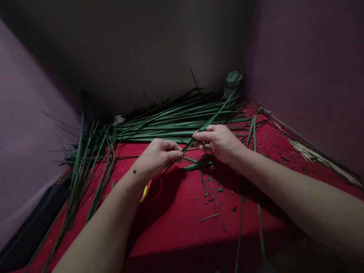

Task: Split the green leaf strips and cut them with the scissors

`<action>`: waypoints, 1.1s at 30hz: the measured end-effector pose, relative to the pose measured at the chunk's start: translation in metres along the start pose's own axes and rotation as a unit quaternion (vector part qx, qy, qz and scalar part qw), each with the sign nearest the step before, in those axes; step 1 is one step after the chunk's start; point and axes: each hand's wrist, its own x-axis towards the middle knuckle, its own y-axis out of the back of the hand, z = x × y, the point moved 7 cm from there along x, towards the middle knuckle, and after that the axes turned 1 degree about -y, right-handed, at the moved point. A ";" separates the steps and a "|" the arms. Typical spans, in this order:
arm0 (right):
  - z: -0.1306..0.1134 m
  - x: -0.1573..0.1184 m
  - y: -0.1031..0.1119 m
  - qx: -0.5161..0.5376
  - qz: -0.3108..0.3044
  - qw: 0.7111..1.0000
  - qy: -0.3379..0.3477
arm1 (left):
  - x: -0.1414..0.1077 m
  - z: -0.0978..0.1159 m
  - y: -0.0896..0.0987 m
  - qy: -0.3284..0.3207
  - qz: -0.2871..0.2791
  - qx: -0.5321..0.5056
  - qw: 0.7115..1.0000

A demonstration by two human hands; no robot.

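Between my two hands runs one long green leaf strip, slanting up to the right. My left hand pinches its lower end between thumb and fingers. A short way along it, my right hand grips the same strip with the thumb on top. Scissors with a red and yellow handle lie partly hidden under my left wrist. Below my right hand are some short green leaf pieces on the red cloth.
A large pile of green leaf strips lies along the back wall. More strips hang over the left side. At the back right stands a clear container. Pale thin sticks lie at the right edge. Small scraps are scattered in front.
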 end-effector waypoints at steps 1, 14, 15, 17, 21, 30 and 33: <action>-0.001 -0.001 0.001 0.000 0.009 1.000 0.008 | -0.001 0.002 0.001 -0.003 0.001 0.008 1.000; -0.002 0.001 0.005 0.071 0.025 0.997 0.018 | -0.070 -0.015 0.081 0.040 0.251 0.446 0.858; -0.002 0.000 0.005 0.074 0.028 0.997 0.017 | -0.076 -0.022 0.073 0.059 0.219 0.453 0.862; -0.002 -0.002 0.003 0.078 0.029 0.996 0.014 | -0.084 -0.036 0.051 0.099 0.149 0.474 0.862; -0.002 -0.006 -0.003 0.093 0.018 0.995 0.010 | -0.081 -0.049 0.027 0.143 0.119 0.534 0.825; -0.013 -0.006 -0.020 0.137 0.025 0.990 -0.009 | -0.102 -0.062 0.038 0.099 0.155 -0.023 0.983; -0.015 -0.009 -0.034 0.175 0.023 0.984 -0.022 | -0.109 -0.054 0.008 0.053 0.077 -0.146 0.985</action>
